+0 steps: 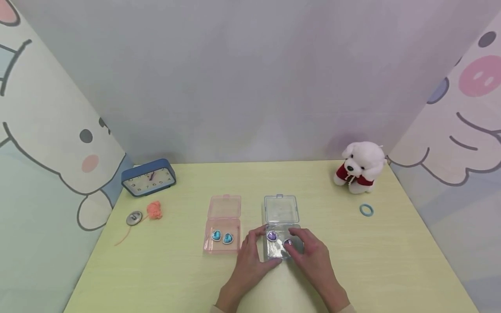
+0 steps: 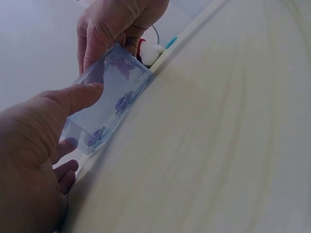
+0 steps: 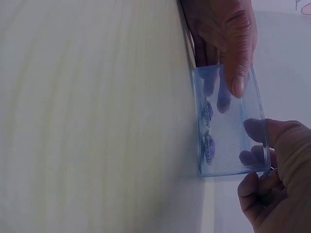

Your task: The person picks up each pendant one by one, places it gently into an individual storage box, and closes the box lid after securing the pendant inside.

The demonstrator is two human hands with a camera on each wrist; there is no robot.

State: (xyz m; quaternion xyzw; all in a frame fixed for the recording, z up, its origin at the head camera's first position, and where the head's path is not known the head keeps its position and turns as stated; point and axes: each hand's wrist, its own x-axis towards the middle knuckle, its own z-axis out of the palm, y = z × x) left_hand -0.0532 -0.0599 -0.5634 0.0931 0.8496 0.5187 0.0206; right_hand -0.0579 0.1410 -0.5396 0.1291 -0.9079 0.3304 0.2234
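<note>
A clear bluish plastic box stands on the table, its lid folded back flat. My left hand grips it, thumb on the front wall and fingers around the left side. Two purple gems with silvery rims lie on its floor, the left gem and the right gem. My right hand reaches over the rim with thumb and a finger inside, spread apart. In the right wrist view those fingertips are above the gems, apart from them.
An open pink box with two blue gems stands to the left. Farther left are a blue clock, a coral yarn bundle and a grey button. A white plush dog and a blue ring are at the right.
</note>
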